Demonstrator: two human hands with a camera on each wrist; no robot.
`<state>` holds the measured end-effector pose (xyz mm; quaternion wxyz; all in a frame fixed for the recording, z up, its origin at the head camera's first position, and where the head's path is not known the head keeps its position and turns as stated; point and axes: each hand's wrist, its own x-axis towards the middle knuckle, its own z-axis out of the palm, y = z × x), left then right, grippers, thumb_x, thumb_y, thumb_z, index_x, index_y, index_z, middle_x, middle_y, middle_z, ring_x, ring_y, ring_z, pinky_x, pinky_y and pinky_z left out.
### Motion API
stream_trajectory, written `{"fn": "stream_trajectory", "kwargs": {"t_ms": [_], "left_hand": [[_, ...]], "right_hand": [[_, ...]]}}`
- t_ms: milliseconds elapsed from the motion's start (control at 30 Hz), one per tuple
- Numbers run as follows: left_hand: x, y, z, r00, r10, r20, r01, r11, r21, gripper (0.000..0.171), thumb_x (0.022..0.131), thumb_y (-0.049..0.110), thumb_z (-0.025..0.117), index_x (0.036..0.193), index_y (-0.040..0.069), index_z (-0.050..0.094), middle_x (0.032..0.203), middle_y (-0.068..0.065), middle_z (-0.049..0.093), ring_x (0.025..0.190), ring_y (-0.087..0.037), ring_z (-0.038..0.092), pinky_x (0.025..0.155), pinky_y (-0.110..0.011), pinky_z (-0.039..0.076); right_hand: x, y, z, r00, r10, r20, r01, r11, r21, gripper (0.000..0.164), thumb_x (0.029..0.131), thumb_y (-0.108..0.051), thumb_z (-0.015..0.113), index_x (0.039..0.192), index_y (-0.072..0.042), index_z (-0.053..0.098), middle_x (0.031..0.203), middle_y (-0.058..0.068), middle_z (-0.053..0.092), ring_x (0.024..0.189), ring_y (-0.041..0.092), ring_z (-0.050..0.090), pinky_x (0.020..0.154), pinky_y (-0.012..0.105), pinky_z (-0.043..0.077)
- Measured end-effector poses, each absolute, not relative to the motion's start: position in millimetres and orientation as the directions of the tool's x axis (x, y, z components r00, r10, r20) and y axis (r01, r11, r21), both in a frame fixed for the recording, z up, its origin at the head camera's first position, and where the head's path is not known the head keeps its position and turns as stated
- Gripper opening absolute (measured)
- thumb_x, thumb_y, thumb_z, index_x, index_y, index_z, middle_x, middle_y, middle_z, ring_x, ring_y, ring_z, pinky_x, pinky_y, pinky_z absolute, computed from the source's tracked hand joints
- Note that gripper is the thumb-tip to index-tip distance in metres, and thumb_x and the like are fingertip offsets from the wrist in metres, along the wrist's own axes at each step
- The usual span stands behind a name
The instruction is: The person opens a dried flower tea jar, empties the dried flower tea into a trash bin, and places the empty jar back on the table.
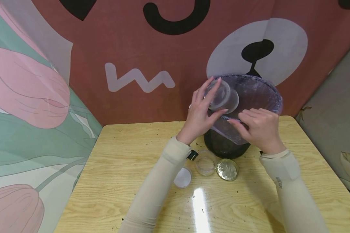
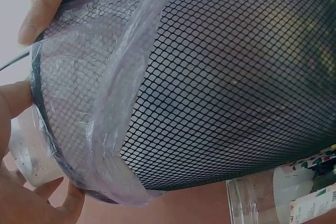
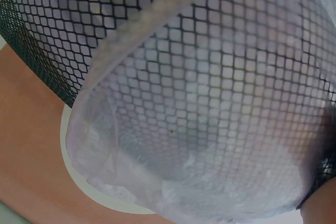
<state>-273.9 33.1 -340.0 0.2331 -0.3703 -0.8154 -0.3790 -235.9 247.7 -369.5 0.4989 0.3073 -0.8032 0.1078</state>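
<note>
A black mesh waste bin (image 1: pixel 227 145) with a thin purple-tinted plastic liner (image 2: pixel 131 66) folded over its rim stands at the back of the table. My left hand (image 1: pixel 199 110) holds a clear plastic jar (image 1: pixel 228 98) on its side at the bin's left rim, fingers spread around it. At the near right rim, my right hand (image 1: pixel 259 126) grips the bin's edge and liner, fingers curled inward and thumb pointing left. Part of that grip is hidden. In the right wrist view, mesh and liner (image 3: pixel 199 182) cover most of the hand.
On the table (image 1: pixel 128 161) before the bin lie a white round lid (image 1: pixel 182 178), a clear round plastic piece (image 1: pixel 205 163) and a shiny gold-toned lid (image 1: pixel 227 169). Dark crumbs are scattered about. A printed cloth (image 1: pixel 134 106) hangs right behind the bin.
</note>
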Motion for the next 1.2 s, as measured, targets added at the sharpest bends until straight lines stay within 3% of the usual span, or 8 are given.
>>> {"fn": "stream_trajectory", "kwargs": {"t_ms": [367, 667, 867, 1067, 1200], "left_hand": [[-276.2, 34.3, -342.4, -0.603, 0.411, 0.683, 0.788, 0.441, 0.430, 0.088, 0.091, 0.033, 0.081, 0.162, 0.013, 0.033, 0.169, -0.008, 0.024, 0.147, -0.027, 0.033, 0.119, -0.039, 0.036], [-278.3, 34.1, -345.3, -0.509, 0.379, 0.773, 0.837, 0.429, 0.341, 0.082, 0.090, 0.034, 0.082, 0.157, 0.013, 0.039, 0.166, -0.011, 0.028, 0.147, -0.024, 0.036, 0.114, -0.033, 0.040], [-274.4, 31.7, -345.7, -0.465, 0.318, 0.826, 0.860, 0.383, 0.336, 0.085, 0.086, 0.033, 0.086, 0.155, 0.008, 0.042, 0.160, -0.014, 0.035, 0.144, -0.025, 0.039, 0.115, -0.032, 0.040], [-270.7, 25.8, -341.5, -0.454, 0.278, 0.847, 0.869, 0.350, 0.350, 0.089, 0.084, 0.030, 0.088, 0.155, 0.007, 0.041, 0.157, -0.016, 0.039, 0.145, -0.023, 0.039, 0.119, -0.031, 0.037], [-270.4, 20.9, -339.9, -0.449, 0.264, 0.854, 0.878, 0.311, 0.365, 0.091, 0.081, 0.026, 0.091, 0.155, 0.005, 0.041, 0.156, -0.016, 0.040, 0.146, -0.022, 0.039, 0.120, -0.029, 0.036]], "right_hand": [[-234.9, 247.6, -369.2, -0.291, -0.369, 0.883, -0.595, 0.792, 0.136, 0.063, 0.107, -0.054, 0.047, 0.059, -0.014, 0.036, 0.049, -0.001, 0.034, 0.040, 0.015, 0.024, 0.045, 0.029, 0.014], [-234.2, 248.9, -372.4, -0.320, -0.354, 0.879, -0.586, 0.803, 0.110, 0.061, 0.106, -0.051, 0.049, 0.062, -0.010, 0.045, 0.052, 0.002, 0.041, 0.043, 0.021, 0.033, 0.044, 0.031, 0.021], [-228.3, 250.1, -371.3, -0.363, -0.313, 0.878, -0.592, 0.805, 0.042, 0.054, 0.102, -0.048, 0.058, 0.079, -0.001, 0.071, 0.069, 0.014, 0.064, 0.063, 0.034, 0.054, 0.050, 0.041, 0.041], [-224.0, 249.0, -367.3, -0.387, -0.275, 0.880, -0.594, 0.804, -0.010, 0.055, 0.101, -0.051, 0.059, 0.088, -0.001, 0.077, 0.079, 0.017, 0.070, 0.077, 0.038, 0.062, 0.057, 0.047, 0.050], [-221.7, 244.8, -364.6, -0.386, -0.224, 0.895, -0.595, 0.801, -0.056, 0.056, 0.101, -0.052, 0.058, 0.091, -0.001, 0.078, 0.082, 0.018, 0.072, 0.087, 0.042, 0.065, 0.069, 0.056, 0.056]]}}
